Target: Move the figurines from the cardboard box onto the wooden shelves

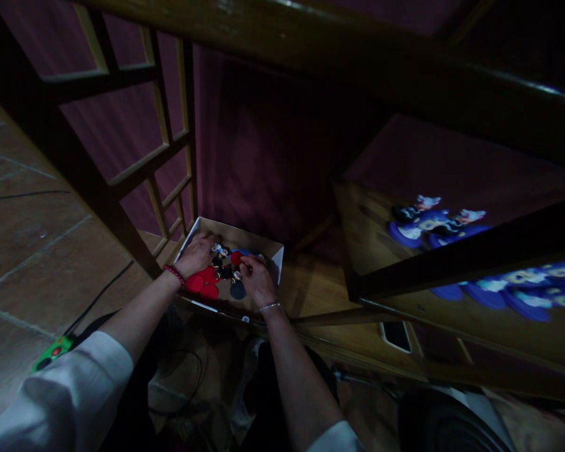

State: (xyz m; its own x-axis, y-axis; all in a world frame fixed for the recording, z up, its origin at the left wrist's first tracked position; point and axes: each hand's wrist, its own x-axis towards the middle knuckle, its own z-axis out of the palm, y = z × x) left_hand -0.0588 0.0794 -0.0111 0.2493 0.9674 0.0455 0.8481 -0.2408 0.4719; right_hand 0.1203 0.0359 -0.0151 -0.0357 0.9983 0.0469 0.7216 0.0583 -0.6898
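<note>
A shallow cardboard box (250,237) with white outer sides stands low in front of me. Inside lie several small figurines (225,272) in black and white, along with red round discs (209,290) that look like their bases. A dark round disc (238,289) sits beneath my right hand (258,280). That hand's thumb and fingers are pinched together at a red round piece (236,257), seemingly a figurine's base. My left hand (196,254) reaches into the box's left side, beside the figurines. Its fingers point down in dim light, so their grip is unclear.
Right of the box, several blue-based figurines (417,227) stand on a wooden shelf (367,220). A phone-like dark slab (396,336) lies on the lower ledge. Wooden lattice (169,150) rises at left. A green object with a red button (54,353) and cables are on the floor.
</note>
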